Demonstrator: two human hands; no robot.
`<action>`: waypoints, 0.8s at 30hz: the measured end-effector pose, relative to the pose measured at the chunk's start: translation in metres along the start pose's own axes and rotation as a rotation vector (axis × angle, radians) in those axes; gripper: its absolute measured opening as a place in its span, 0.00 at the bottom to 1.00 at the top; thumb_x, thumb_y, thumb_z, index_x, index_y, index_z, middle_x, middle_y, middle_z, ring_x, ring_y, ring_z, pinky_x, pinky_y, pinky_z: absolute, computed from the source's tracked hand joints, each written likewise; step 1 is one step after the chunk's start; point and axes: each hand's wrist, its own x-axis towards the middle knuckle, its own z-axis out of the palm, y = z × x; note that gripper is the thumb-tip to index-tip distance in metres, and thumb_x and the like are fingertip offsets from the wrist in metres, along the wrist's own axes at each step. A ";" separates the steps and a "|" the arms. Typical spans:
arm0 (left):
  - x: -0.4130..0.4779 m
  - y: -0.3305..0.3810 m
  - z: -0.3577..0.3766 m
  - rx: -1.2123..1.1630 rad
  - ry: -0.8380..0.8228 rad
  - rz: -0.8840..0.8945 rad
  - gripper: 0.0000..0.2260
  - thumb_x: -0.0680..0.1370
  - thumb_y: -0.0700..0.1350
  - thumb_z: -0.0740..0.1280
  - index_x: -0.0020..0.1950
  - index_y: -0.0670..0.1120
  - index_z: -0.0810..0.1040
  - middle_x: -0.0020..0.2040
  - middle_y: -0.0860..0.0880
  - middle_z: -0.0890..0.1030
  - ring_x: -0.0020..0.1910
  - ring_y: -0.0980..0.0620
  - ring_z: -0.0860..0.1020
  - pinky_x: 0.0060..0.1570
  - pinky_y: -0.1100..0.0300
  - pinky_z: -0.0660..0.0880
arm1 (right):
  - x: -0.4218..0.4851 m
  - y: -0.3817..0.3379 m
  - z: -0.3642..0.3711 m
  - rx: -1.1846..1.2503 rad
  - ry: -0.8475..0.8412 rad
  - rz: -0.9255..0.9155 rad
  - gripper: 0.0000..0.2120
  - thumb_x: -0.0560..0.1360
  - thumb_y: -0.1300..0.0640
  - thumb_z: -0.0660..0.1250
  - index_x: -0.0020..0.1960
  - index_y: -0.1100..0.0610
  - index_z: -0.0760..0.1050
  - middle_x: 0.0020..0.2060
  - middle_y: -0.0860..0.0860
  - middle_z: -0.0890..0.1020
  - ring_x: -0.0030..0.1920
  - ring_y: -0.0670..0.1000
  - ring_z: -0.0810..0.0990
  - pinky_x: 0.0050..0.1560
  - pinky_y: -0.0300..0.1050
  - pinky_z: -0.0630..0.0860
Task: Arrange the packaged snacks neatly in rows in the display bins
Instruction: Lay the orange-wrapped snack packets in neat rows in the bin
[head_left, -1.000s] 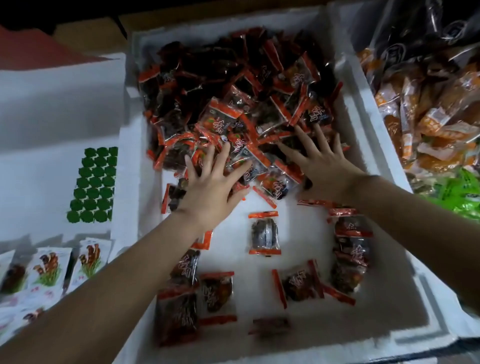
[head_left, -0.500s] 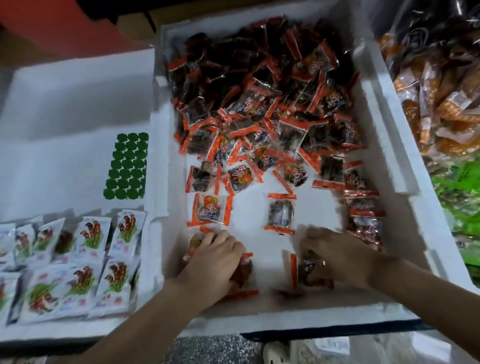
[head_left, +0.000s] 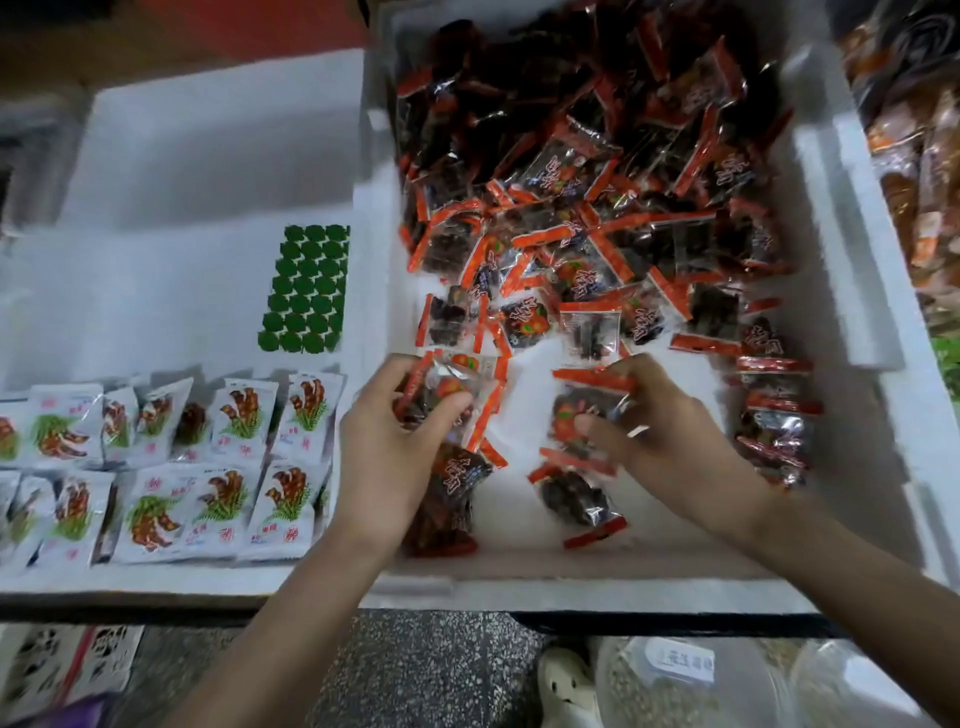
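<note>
A white foam bin holds a loose heap of clear snack packets with orange-red ends, piled toward its far side. My left hand grips a few of these packets near the bin's front left. My right hand pinches other packets at the front middle. More packets lie beneath both hands. A short stacked row of packets stands along the right wall.
The left foam bin holds white packets with red-and-green prints in rows at its front and a green dotted sheet. Orange and brown bags fill a bin at far right. Bags lie on the floor below.
Both hands pulled back from the heap to the bin's front, gathered loose packets off the floor of the bin and lifted them. The camera tilted downward.
</note>
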 end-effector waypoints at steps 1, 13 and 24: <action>-0.001 -0.001 -0.004 0.002 0.040 -0.020 0.07 0.72 0.43 0.72 0.48 0.48 0.77 0.40 0.57 0.80 0.37 0.65 0.77 0.38 0.74 0.69 | 0.000 -0.003 0.010 0.003 -0.064 0.023 0.12 0.74 0.57 0.69 0.48 0.48 0.66 0.36 0.41 0.78 0.33 0.37 0.78 0.31 0.27 0.69; -0.023 -0.021 -0.031 0.033 0.177 0.043 0.06 0.75 0.41 0.70 0.49 0.46 0.75 0.40 0.60 0.76 0.39 0.68 0.75 0.40 0.76 0.68 | 0.017 0.003 0.076 -0.572 -0.394 0.084 0.11 0.75 0.53 0.66 0.55 0.56 0.72 0.54 0.53 0.74 0.54 0.54 0.74 0.51 0.46 0.72; -0.032 -0.030 -0.037 -0.037 0.212 0.044 0.05 0.76 0.40 0.68 0.48 0.46 0.73 0.36 0.59 0.75 0.36 0.67 0.75 0.37 0.76 0.67 | 0.032 -0.006 0.094 -0.427 -0.472 -0.237 0.32 0.69 0.46 0.72 0.69 0.46 0.64 0.66 0.49 0.64 0.64 0.51 0.64 0.67 0.47 0.63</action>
